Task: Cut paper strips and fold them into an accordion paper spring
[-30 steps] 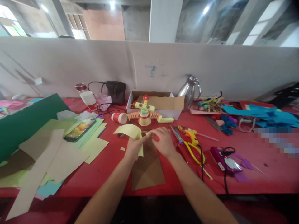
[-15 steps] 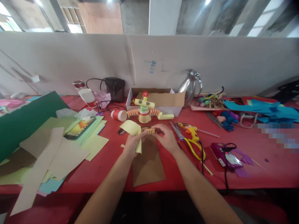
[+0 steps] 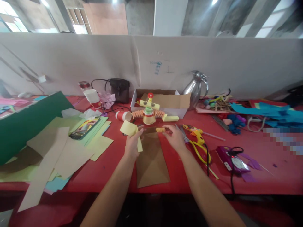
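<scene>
My left hand is closed on a curled piece of pale yellow paper, one strip of which hangs down past the fingers. Between the fingertips of my right hand is a small folded paper spring, yellow-orange and pleated. The two hands are apart, above a brown cardboard sheet. Just beyond them stands a paper-cup figure with pleated orange arms, a rolled yellow head piece and a red top. A red and white paper cup lies on its side at its left.
Right of my hands lie scissors, a yellow glue gun and a purple box with a cord. Paper sheets and a phone spread on the left. Behind are an open box and a metal jug.
My right hand has drawn away to the right with the paper spring, which has left my left fingers. My left hand still holds the yellow paper. The view has shifted slightly.
</scene>
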A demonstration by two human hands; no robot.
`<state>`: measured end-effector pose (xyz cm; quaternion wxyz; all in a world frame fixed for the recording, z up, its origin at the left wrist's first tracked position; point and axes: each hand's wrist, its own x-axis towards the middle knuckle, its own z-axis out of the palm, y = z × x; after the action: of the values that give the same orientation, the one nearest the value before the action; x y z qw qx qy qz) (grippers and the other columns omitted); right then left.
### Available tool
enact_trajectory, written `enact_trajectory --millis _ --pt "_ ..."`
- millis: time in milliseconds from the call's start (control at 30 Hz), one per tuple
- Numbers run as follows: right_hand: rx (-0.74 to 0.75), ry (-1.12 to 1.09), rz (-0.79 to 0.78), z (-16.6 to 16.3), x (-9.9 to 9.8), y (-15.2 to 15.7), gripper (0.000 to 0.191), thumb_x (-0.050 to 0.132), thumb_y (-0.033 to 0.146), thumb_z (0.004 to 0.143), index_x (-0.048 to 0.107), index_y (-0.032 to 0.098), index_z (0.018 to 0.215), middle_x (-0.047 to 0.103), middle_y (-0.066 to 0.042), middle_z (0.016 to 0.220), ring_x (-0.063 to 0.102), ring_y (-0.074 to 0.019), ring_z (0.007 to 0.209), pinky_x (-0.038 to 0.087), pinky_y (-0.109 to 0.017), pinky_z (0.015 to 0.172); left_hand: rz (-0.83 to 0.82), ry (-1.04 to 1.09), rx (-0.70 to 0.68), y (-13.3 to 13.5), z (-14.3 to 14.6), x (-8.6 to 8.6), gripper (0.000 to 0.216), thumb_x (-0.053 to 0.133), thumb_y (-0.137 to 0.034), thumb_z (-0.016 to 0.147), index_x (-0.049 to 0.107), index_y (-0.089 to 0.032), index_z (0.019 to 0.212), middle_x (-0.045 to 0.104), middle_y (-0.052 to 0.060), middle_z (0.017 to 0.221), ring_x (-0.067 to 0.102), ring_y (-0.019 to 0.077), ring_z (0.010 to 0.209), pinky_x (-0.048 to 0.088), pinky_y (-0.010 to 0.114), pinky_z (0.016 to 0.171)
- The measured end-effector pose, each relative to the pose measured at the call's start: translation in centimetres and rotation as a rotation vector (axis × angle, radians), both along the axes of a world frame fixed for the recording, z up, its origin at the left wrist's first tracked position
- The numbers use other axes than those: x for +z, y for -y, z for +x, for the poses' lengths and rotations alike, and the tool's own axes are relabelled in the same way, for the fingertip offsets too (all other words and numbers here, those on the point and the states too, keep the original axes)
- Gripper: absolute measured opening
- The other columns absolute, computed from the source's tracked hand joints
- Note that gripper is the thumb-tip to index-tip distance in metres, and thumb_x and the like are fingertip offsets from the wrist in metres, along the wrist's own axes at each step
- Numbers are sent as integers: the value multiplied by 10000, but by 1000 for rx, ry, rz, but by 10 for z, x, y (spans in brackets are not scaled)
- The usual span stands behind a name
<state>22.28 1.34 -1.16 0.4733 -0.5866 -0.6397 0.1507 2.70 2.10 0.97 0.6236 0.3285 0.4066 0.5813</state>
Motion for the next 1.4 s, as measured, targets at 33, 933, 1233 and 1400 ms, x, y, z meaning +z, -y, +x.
enact_trajectory --millis 33,933,1233,1400 --pt "-39 94 -22 3 -5 -2 241 613 181 759 672 205 991 685 -72 964 614 -227 852 486 -396 817 4 -20 23 1 -2 1 381 803 -315 635 729 -158 973 712 73 931 514 63 550 402 210 521" --pt "-38 93 299 -18 9 15 229 501 175 852 681 206 990 677 -87 976 583 -252 965 452 -431 912 9 -1221 391 14 -143 13 274 602 -420 728 634 -168 625 649 121 666 593 344 936 414 405 793" --pt "625 -383 -89 -73 10 37 815 771 407 715 374 288 1417 493 -101 1399 536 -283 1205 490 -403 929 -176 58 54 16 3 20 346 772 -425 685 641 -150 850 654 25 662 617 150 564 494 271 578" --pt "313 -734 -271 -64 3 23 384 609 399 805 546 214 1136 658 -3 762 625 -155 543 476 -266 486 -132 101 155 12 -1 6 250 785 -245 680 671 -127 868 712 63 815 665 172 697 532 271 647"
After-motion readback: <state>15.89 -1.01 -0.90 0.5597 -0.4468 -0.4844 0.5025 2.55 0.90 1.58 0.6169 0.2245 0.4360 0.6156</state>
